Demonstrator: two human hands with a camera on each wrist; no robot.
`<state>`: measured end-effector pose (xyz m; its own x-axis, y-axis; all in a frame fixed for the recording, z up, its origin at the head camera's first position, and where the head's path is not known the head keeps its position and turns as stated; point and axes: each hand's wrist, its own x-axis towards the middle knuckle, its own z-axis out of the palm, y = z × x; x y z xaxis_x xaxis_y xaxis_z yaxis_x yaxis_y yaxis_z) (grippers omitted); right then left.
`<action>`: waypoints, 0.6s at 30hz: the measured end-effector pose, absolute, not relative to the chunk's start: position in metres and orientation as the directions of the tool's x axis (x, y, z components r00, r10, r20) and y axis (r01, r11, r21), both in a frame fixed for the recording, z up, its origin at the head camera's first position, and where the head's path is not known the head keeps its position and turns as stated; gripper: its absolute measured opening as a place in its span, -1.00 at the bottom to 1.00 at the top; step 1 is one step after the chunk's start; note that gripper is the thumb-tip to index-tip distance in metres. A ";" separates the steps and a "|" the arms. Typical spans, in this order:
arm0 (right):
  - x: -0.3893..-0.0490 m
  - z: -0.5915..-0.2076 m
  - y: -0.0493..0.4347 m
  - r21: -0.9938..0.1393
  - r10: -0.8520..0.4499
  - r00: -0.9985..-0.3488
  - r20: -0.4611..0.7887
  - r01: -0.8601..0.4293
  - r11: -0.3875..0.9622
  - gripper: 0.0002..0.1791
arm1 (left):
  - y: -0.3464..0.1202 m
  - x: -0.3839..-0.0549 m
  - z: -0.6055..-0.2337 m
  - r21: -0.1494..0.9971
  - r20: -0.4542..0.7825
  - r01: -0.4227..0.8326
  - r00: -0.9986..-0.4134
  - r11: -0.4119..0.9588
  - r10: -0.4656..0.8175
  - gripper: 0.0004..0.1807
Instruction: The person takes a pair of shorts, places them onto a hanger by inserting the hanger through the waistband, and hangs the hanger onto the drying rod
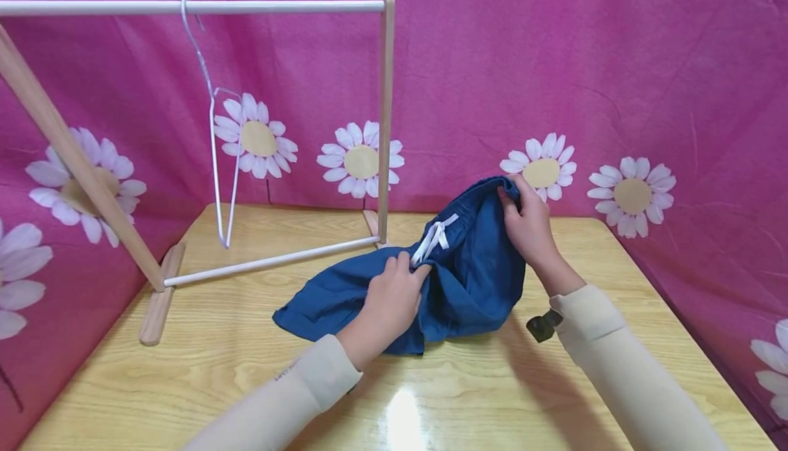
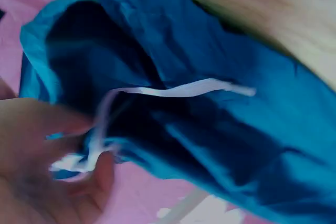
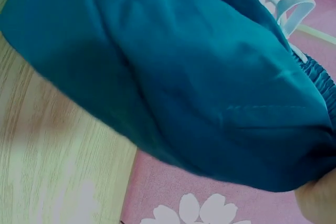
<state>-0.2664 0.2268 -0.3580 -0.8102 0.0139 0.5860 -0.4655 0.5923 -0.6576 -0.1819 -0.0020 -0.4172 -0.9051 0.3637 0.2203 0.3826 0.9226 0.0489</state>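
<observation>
A pair of dark blue shorts (image 1: 486,266) with a gathered elastic waistband is partly lifted off the table. A white drawstring (image 1: 436,235) is tied in a bow at its waist. My right hand (image 1: 531,222) grips one end of the waistband and holds it up. At the front of the waist, my left hand (image 1: 394,293) pinches the cloth beside the drawstring. In the left wrist view, part of the drawstring (image 2: 184,88) runs out from between the fingers across the cloth. Most of my right hand is out of frame in the right wrist view, where a stitched seam shows on the shorts (image 3: 210,93).
A garment rack (image 1: 386,116) with wooden posts and white bars stands at the back left. One white wire hanger (image 1: 215,157) hangs from its top bar. The wooden table (image 1: 215,382) is bordered by a pink cloth backdrop (image 1: 492,61) with white flowers.
</observation>
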 end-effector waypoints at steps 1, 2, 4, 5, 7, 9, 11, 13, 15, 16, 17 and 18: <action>-0.266 -0.358 0.226 -0.655 0.012 -0.810 0.587 -0.466 0.595 -0.80 | 0.000 -0.180 -0.417 0.030 0.160 0.351 -0.926 0.936 0.342 -0.55; -0.266 -0.358 0.226 -0.654 0.011 -0.810 0.586 -0.465 0.597 -0.80 | 0.002 -0.179 -0.418 0.030 0.100 0.329 -0.940 0.944 0.325 -0.52; -0.265 -0.359 0.225 -0.654 0.008 -0.813 0.582 -0.462 0.599 -0.80 | 0.006 -0.177 -0.418 0.115 -0.014 0.305 -0.951 0.945 0.309 -0.45; -0.264 -0.359 0.224 -0.656 0.009 -0.816 0.578 -0.459 0.599 -0.80 | 0.007 -0.176 -0.418 0.214 -0.058 0.295 -0.948 0.931 0.314 -0.42; -0.263 -0.360 0.223 -0.662 0.012 -0.819 0.574 -0.455 0.596 -0.80 | 0.010 -0.175 -0.419 0.446 -0.100 0.257 -0.938 0.857 0.333 -0.34; -0.263 -0.361 0.223 -0.664 0.012 -0.820 0.573 -0.455 0.594 -0.79 | 0.014 -0.175 -0.421 0.685 -0.110 0.186 -0.929 0.705 0.353 -0.29; -0.263 -0.361 0.223 -0.660 0.009 -0.816 0.577 -0.461 0.593 -0.79 | 0.019 -0.174 -0.422 0.855 -0.160 0.062 -0.914 0.515 0.374 -0.28; -0.263 -0.360 0.224 -0.652 0.003 -0.812 0.583 -0.467 0.597 -0.79 | 0.026 -0.174 -0.423 0.920 -0.221 -0.064 -0.899 0.387 0.378 -0.30; -0.264 -0.359 0.224 -0.646 -0.002 -0.810 0.586 -0.469 0.602 -0.79 | 0.033 -0.174 -0.426 0.916 -0.286 -0.139 -0.885 0.377 0.369 -0.28; -0.264 -0.358 0.225 -0.645 -0.004 -0.811 0.585 -0.468 0.604 -0.78 | 0.037 -0.174 -0.428 0.888 -0.298 -0.117 -0.883 0.445 0.363 -0.24; -0.264 -0.357 0.225 -0.645 -0.005 -0.812 0.584 -0.467 0.604 -0.78 | 0.040 -0.173 -0.431 0.842 -0.282 -0.049 -0.889 0.538 0.360 -0.21; -0.265 -0.356 0.225 -0.647 -0.004 -0.814 0.581 -0.465 0.604 -0.78 | 0.043 -0.173 -0.433 0.769 -0.243 0.045 -0.902 0.638 0.357 -0.18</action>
